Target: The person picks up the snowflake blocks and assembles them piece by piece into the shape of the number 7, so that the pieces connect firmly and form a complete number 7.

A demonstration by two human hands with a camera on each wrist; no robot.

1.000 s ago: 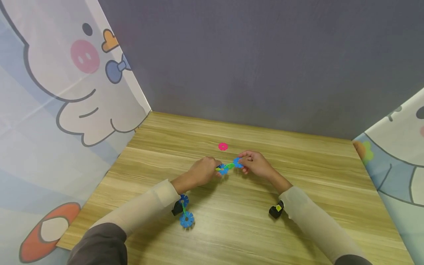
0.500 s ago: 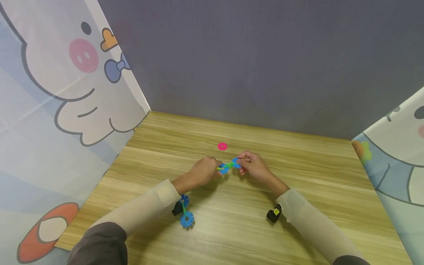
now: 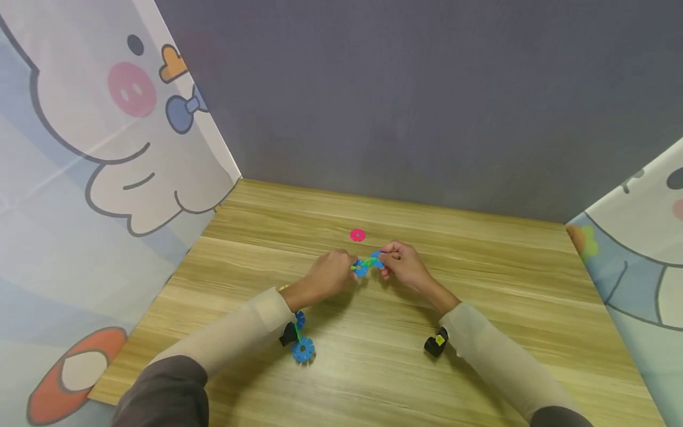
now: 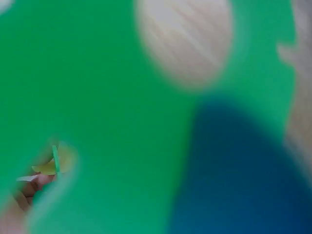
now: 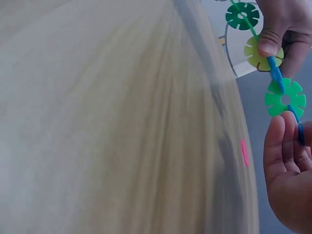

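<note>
A chain of notched plastic snowflake discs runs between both hands above the table. In the right wrist view my left hand [image 5: 287, 24] pinches a yellow disc [image 5: 252, 51] of it, thumb on its face. Beyond that come a blue disc [image 5: 275, 73] seen edge-on and a green disc [image 5: 294, 90]. My right hand [image 3: 408, 267] pinches the end blue disc [image 3: 376, 260], which is slotted into the green one. The chain's other end hangs below my left forearm, with a blue disc [image 3: 303, 350] lowest. A blurred green disc [image 4: 112, 97] fills most of the left wrist view.
A single pink disc [image 3: 357, 235] lies on the wood-grain table [image 3: 480, 261] just beyond the hands. Behind stands a grey wall [image 3: 400, 107], with cartoon-printed panels [image 3: 64, 178] at both sides. A black wrist camera [image 3: 436, 343] hangs under the right forearm.
My right hand has shifted a little to the left with its blue disc, closer to my left hand. The left hand keeps its grip almost in place.
</note>
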